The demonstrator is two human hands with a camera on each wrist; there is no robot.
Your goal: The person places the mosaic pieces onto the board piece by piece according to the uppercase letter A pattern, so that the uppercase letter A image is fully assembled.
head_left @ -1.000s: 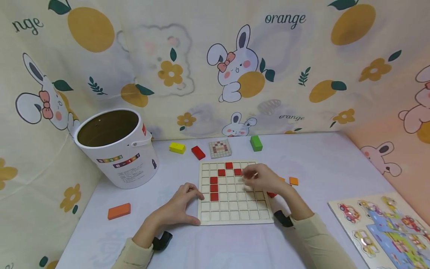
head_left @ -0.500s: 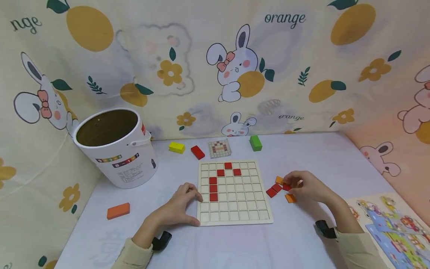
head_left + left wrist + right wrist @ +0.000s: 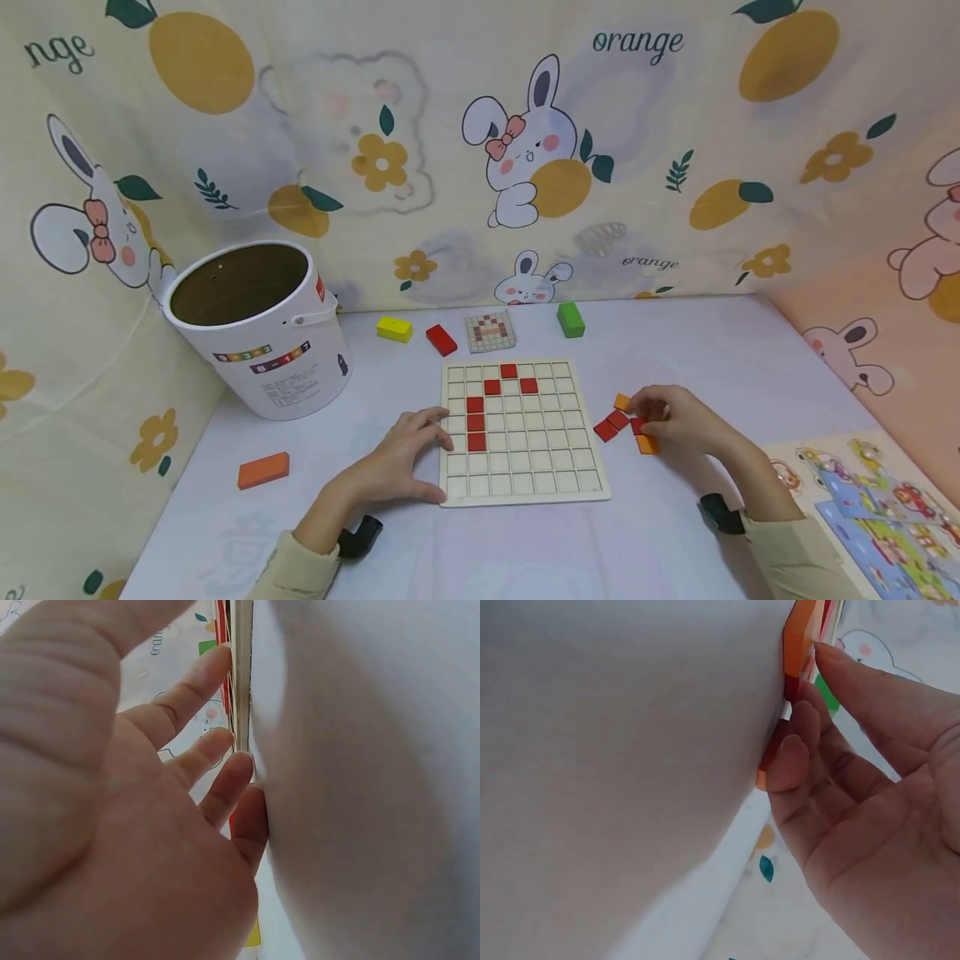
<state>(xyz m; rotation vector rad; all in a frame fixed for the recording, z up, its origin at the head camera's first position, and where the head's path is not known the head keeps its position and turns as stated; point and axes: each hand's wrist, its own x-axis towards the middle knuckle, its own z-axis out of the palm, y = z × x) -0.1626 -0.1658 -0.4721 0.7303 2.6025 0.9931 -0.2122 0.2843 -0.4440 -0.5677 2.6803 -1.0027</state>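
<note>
Right of the board, a red tile lies at my right hand. Whether it's pinched, I can't tell.

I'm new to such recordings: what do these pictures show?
No machine here, just a person working bare-handed. The wide picture comes from a head camera, the close ones from wrist cameras. On the white table are a grid board with six red tiles, loose red and orange tiles, four blocks, a pattern card, a bucket and a picture board. The left hand touches the grid board's edge. The right hand is at the loose tiles; whether it holds one is unclear.
</note>
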